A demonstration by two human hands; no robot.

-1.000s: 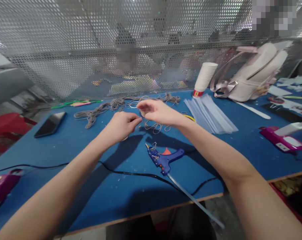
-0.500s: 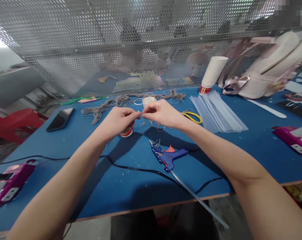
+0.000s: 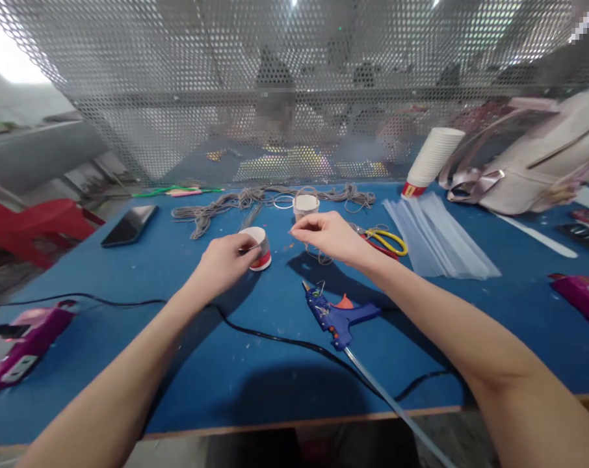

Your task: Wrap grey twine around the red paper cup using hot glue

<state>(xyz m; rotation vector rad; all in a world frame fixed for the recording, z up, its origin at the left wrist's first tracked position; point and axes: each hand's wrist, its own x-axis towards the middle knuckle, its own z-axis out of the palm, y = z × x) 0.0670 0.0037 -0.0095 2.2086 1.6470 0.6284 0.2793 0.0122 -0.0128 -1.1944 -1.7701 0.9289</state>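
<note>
My left hand (image 3: 229, 260) is at the near left side of a short red-and-white paper cup (image 3: 262, 255), with thumb and fingers closed against its wall. The cup stands upright on the blue table. Over the table to its right, my right hand (image 3: 326, 235) is pinched at the fingertips; anything between them is too small to make out. Behind that hand sits a second small cup (image 3: 305, 205) with cord about it. Loose thin cord (image 3: 318, 255) lies under the right hand. Scissors with yellow and red handles (image 3: 391, 242) lie beside the right wrist.
A blue glue gun (image 3: 340, 322) with a long glue stick lies in front, its black cable (image 3: 275, 339) crossing the table. Grey cord (image 3: 201, 214), a phone (image 3: 129, 225), clear strips (image 3: 443, 237), stacked cups (image 3: 433, 159) and a backpack (image 3: 528, 169) surround the work area. Mesh (image 3: 177, 117) stands behind.
My hands, fingertips close together before, have moved apart. My left hand has come down to the paper cup, while the right stays pinched above the table. The head view has shifted slightly.
</note>
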